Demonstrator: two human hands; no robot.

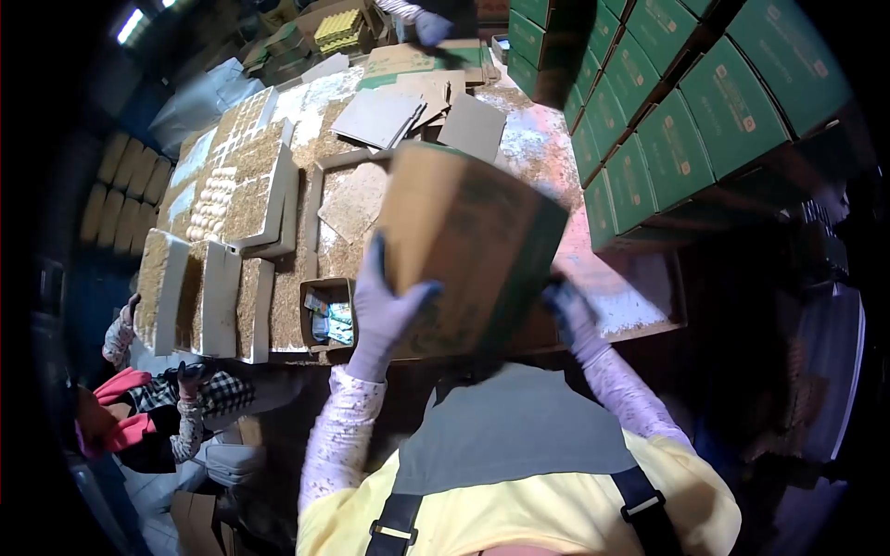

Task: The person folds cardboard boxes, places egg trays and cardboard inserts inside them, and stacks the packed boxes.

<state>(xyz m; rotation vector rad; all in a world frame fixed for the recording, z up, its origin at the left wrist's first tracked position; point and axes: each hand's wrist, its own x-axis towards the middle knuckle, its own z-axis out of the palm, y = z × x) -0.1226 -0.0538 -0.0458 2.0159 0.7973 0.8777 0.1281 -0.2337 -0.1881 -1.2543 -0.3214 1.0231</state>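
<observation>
Up comes the view of a cardboard box (464, 250), tilted, right in front of the wearer above the near part of the bench (640, 301). The left hand (387, 306), gloved, has it in its grasp, fingers along the left side and thumb across the near face. Over at the lower right edge, the right hand (577, 320), gloved too, is a blur; whether it grips or merely touches, I can't tell.

Just beside the left wrist sits a small open carton (307, 326) with bright packets (334, 320) inside. Beyond the box, flat cardboard pieces (375, 118) lie overlapping. Off left, pale egg-like rounds (211, 204) sit in rows; on the right, green boxes (640, 185) rise in a stack. And there's a co-worker (153, 417) at the lower left!
</observation>
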